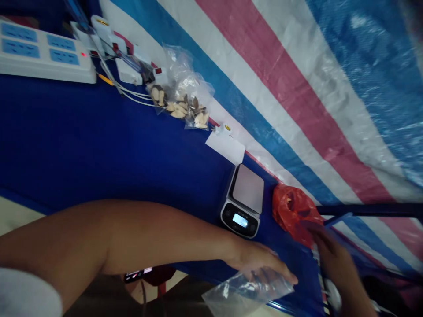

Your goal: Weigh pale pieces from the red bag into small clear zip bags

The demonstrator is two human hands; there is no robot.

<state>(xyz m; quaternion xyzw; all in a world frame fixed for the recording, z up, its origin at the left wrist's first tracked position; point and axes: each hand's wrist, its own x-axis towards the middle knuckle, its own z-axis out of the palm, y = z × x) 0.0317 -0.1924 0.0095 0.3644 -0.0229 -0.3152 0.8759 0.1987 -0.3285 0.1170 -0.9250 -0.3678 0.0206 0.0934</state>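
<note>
Left hand: grasping clear bag
Right hand: at red bag, blurred, cannot tell grip
Scale: lit, on tabletop

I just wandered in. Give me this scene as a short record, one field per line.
Left hand: touching a clear plastic bag; exact grip unclear
Left hand point: left hand, clear plastic bag
Right hand: right hand, blurred, at a red bag
Scale: scale, display lit, reading illegible
Surface: blue table
Farther back: small bags with pale slices; power strip, red light on
</note>
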